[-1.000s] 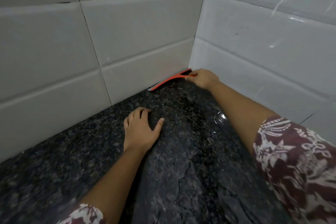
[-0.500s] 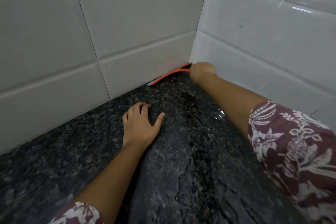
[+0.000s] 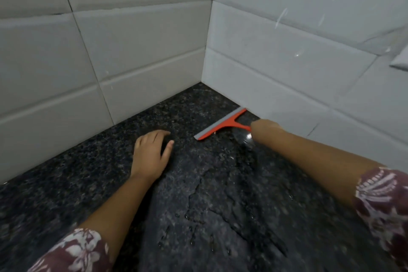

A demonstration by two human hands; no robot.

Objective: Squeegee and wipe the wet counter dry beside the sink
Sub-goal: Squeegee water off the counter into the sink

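Note:
A small orange squeegee (image 3: 223,125) with a grey blade lies edge-down on the dark speckled granite counter (image 3: 220,205), close to the right-hand tiled wall. My right hand (image 3: 261,127) grips its orange handle; the fingers are mostly hidden behind the wrist. My left hand (image 3: 152,153) rests palm-down on the counter to the left of the blade, fingers slightly apart, holding nothing. A film of water and droplets (image 3: 194,216) glistens on the stone in front of the squeegee.
White tiled walls (image 3: 143,51) meet in a corner (image 3: 202,83) behind the counter and bound it at the back and on the right. Patterned maroon sleeves (image 3: 384,203) show at both lower edges. No sink is in view.
My right hand has pulled the squeegee out of the wall corner, toward me and along the right wall. The left hand has stayed planted on the counter.

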